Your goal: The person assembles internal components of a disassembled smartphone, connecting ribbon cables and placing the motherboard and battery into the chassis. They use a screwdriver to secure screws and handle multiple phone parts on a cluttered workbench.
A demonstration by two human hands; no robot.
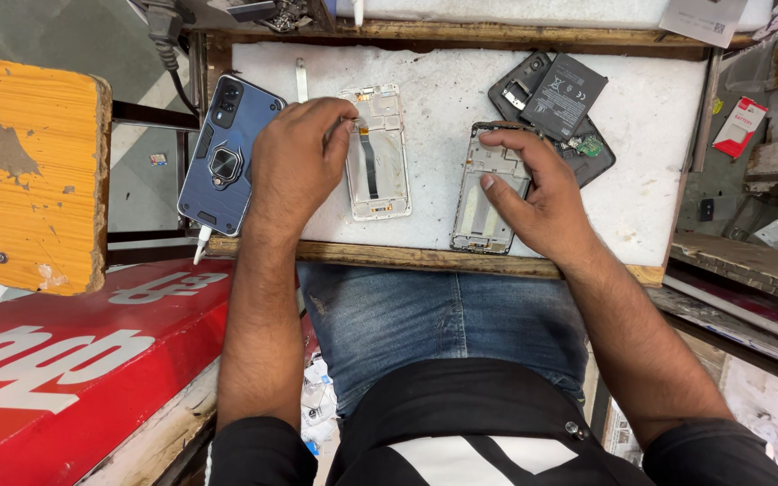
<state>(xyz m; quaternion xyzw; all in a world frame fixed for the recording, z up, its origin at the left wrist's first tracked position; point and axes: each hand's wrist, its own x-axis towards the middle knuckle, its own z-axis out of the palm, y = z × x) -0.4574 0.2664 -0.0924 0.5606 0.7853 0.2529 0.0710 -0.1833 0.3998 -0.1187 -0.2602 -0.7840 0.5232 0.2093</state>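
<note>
White foam sheeting covers the small worktop (641,135), which is framed by a worn wooden rim along its near edge, just above the person's jeans-clad knees. On it, the left hand (294,166) rests with its fingers curled onto the upper left corner of a white phone frame (376,153) that lies flat, long side running away from the person, with a dark ribbon cable down its middle; whether the fingertips pinch anything cannot be told, since they are hidden under the knuckles. The right hand (538,198) lies loosely spread over a grey metal phone frame (483,198), thumb on its middle and forefinger along its top edge, pressing rather than clasping. That frame's lower end sits close to the near wooden rim. Just beyond it, a black back cover (592,157) with a dark battery (565,94) on top lies tilted. A blue cased phone (227,153) overhangs the left edge of the foam, beside the left wrist, with a white cable plugged in below. Between the two frames runs a bare strip of foam; more open foam lies to the far right. An orange wooden stool (29,171) stands to the left.
</note>
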